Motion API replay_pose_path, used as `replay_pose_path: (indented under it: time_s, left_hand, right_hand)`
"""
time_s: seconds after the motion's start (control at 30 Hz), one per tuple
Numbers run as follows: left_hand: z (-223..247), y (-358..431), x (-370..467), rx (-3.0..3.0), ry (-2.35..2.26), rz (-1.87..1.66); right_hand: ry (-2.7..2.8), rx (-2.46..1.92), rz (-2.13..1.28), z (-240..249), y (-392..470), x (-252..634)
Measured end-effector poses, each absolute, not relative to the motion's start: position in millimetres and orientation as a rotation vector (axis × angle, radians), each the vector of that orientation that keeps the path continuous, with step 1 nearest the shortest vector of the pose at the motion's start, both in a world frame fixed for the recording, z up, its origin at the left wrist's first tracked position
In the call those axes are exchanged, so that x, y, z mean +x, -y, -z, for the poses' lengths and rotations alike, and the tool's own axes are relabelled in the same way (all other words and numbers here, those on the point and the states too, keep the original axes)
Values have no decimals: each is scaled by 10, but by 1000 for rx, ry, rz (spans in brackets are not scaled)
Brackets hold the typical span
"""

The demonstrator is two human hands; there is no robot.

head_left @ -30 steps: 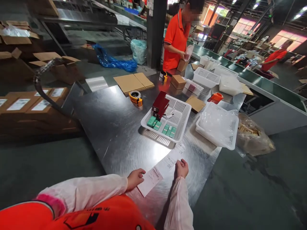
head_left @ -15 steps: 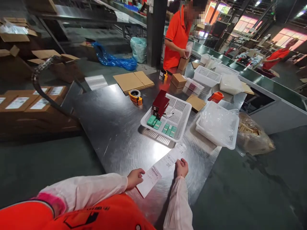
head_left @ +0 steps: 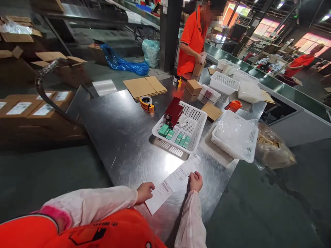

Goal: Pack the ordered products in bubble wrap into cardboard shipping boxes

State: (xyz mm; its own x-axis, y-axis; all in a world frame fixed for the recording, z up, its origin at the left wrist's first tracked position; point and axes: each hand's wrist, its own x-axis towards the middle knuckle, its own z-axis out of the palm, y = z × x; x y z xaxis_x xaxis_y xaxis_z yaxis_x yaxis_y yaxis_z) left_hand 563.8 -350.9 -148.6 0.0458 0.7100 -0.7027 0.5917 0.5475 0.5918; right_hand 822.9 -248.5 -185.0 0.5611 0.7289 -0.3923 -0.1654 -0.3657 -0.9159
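A long, flat white paper slip (head_left: pixel 170 184) carries black print: barcodes, at least 1 square code and lines of small text, too fine to read. Its near end is mostly blank. The slip is at the near part of the metal surface (head_left: pixel 111 137), between the 2 hands. Its long axis runs diagonally, the near end toward the lower left and the far end pointing up and right, just short of a white basket (head_left: pixel 198 137).

The left hand (head_left: pixel 144 193) is at the slip's left edge, fingers curled; whether they pinch the paper I cannot tell. The right hand (head_left: pixel 196 182) is at the right edge, fingers bent inward; here too I cannot tell whether they grip.

There is 1 slip. The basket holds 3 green boxes (head_left: pixel 182 140) in a right-hand group, more green boxes (head_left: pixel 166 131) to their left, and at least 2 dark red boxes (head_left: pixel 173 112).
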Motion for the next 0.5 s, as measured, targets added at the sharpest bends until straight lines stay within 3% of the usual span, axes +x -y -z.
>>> replay_pose_path:
  time_s: [0.37,0.5]
  left_hand:
    - [1528,3498,5668,1121,-1614,-125]
    - [1425,3335,5769,1152,-1563,-289]
  right_hand:
    - [543,-1786,-950,1796,2456,8212]
    - [639,-1887,-813,1567,2325,8404]
